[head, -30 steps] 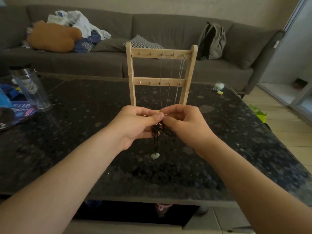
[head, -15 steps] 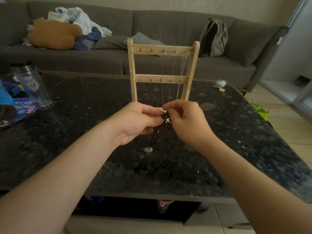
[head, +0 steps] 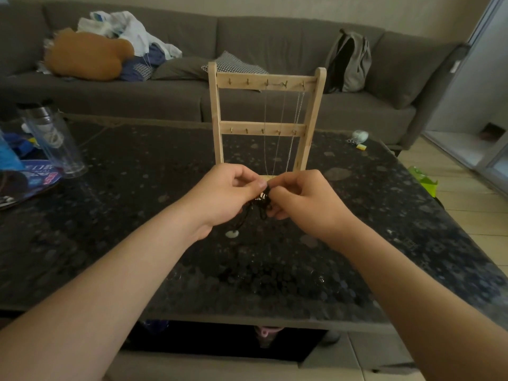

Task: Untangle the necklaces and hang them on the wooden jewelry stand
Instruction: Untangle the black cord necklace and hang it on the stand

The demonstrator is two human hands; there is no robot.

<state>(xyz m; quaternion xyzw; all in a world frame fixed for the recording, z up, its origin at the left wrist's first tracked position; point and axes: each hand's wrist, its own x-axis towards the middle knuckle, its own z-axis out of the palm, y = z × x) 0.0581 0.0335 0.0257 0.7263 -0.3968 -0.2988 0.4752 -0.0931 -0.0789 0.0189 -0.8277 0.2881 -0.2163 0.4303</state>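
Left hand (head: 228,196): pinched the black cord tangle (head: 262,206) above the table (head: 137,215), fingers curled.
Right hand (head: 305,200): pinched the same tangle from 3 o'clock.
Pendant (head: 232,234): pale, hung off the cord at 7 o'clock (whether it touched the tabletop was unclear).
Wooden jewelry stand (head: 239,128): upright at 12 o'clock of the hands; thin chains (head: 281,119) hung from its top bar.
Clear bottle (head: 55,141): at 10 o'clock, well apart.

The left forearm (head: 123,270) and right forearm (head: 398,270), both bare, reach forward from the lower corners and meet in the middle. The left hand (head: 228,196) is knuckles up with its fingers curled and its thumb tip pointing right. The right hand (head: 305,202) faces it, fingers curled. Their fingertips almost touch, and both pinch a tangled black cord (head: 261,206).
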